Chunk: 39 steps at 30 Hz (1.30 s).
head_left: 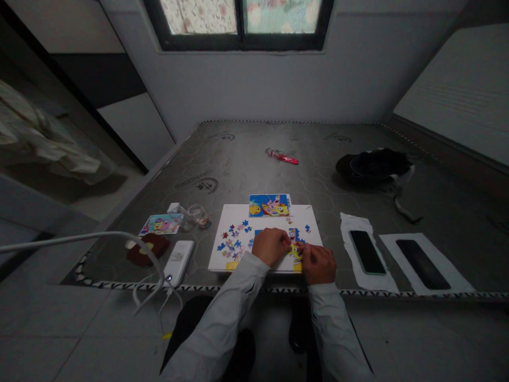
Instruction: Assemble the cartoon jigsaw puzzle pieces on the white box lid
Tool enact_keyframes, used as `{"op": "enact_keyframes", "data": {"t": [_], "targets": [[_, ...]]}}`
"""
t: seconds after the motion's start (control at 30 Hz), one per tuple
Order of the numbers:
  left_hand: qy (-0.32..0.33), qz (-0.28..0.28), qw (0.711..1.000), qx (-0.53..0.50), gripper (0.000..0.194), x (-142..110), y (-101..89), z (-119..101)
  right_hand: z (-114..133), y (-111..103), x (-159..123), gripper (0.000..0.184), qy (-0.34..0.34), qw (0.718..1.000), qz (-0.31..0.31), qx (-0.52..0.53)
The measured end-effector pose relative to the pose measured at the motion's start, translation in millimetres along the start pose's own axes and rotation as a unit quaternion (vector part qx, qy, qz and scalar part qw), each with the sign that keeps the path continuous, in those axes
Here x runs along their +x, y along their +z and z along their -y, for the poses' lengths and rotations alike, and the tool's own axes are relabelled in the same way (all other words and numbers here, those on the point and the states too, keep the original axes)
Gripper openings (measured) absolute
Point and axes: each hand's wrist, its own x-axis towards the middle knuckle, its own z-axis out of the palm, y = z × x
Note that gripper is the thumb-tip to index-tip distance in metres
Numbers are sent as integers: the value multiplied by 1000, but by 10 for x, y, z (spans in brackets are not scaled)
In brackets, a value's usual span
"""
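Note:
A white board point(217, 261) lies in front of me with a partly joined cartoon jigsaw puzzle point(295, 234) on it. My left hand point(271, 246) rests over the puzzle with curled fingers and covers its middle. The left fingertips press together at the joined pieces; what they hold is hidden. From the right, my right hand point(319, 263) meets it, thumb and finger pinched on a small puzzle piece at the puzzle's right side. Loose puzzle pieces point(237, 245) are scattered left of my left hand. A picture card point(270, 206) with the cartoon lies at the board's far edge.
Left of the board are a white power bank point(178, 262) with a cable, a brown object point(148, 250), another card point(161, 224) and a clear container point(198, 215). Rightward lie a phone point(368, 252), a dark slab point(423, 264) and a black cap point(376, 167). A red packet point(283, 157) lies farther back.

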Motion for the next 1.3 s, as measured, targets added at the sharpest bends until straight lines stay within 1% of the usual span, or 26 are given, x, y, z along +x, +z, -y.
{"op": "enact_keyframes", "data": {"t": [0.1,0.2,0.27,0.33,0.43,0.53,0.63,0.77,0.93,1.1,1.3], "targets": [[-5,-29,999,-11,15,10,-102,75,12,-15,7,28,6,1000,3,11],[-37,-66,997,-7,16,30,-235,225,21,-29,14,29,14,999,18,34],[-48,-74,996,-3,17,42,-318,335,24,-35,18,28,15,999,20,43],[-28,-60,998,-2,20,47,-388,428,28,-41,19,28,13,999,13,45],[14,-15,1000,0,24,37,-470,510,37,-47,18,29,18,999,14,45],[20,39,999,12,28,14,-517,541,45,-51,17,30,21,999,19,47],[20,77,997,16,30,-2,-522,564,49,-59,17,30,21,998,9,51],[34,97,994,21,29,5,-485,601,64,-72,26,26,15,998,14,54],[37,92,995,33,28,32,-448,629,89,-62,31,20,-2,999,14,42],[45,84,995,36,29,46,-432,651,66,-29,11,24,-2,999,25,37],[49,93,994,36,28,53,-441,649,48,-8,-3,25,7,999,30,40]]}}
